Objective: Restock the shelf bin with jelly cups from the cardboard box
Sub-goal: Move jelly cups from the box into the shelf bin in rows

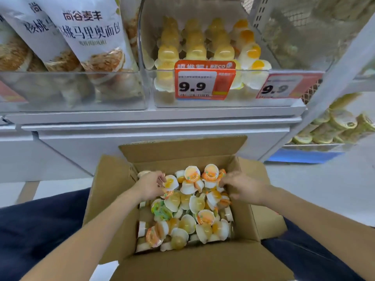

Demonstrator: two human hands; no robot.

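The cardboard box [182,258] sits open on the floor between the person's knees, flaps folded outward, directly below the shelf. It holds a loose heap of jelly cups [188,216], most lying on their sides or upside down, with orange-printed lids showing on several and one green-lidded cup [161,210] among them.

Both forearms reach down into the far half of the box. The left hand [151,186] rests at the upper left of the heap, fingers curled, its fingertips pinching a white cup with a yellow centre [170,182]. The right hand [242,187] lies at the upper right of the heap, fingers bent down among the cups beside the orange lids; it is motion-blurred, and I cannot tell whether it has closed on a cup.

The shelf bin [223,102], clear-walled, stands on the shelf above the box. It already holds rows of stacked yellow and orange jelly cups, and much of the bin behind them is unfilled. A red price tag [204,83] reading 9.9 hangs on its front wall. To its left, a second clear bin holds white bread bags [89,37]. A second price tag [282,86] sits to the right.
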